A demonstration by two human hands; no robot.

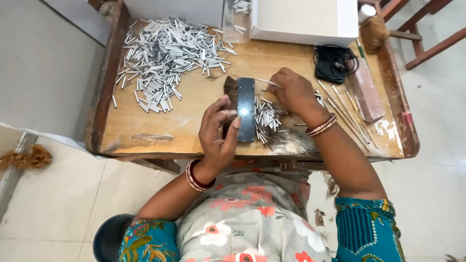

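A dark flat metal block (245,109) lies lengthwise at the middle of the wooden bench (194,131). My left hand (219,131) rests against its left side, thumb touching the block, with a small shiny piece at the fingertips. My right hand (292,90) is just right of the block, pinching a thin silver rod (268,82) that points left. A small heap of short silver tubes (267,118) lies under and before my right hand.
A large pile of short silver tubes (165,58) covers the bench's back left. A white box (305,19) stands at the back, a coiled black cable (334,63) and a reddish block (366,92) at the right, with long thin rods (344,114) beside them.
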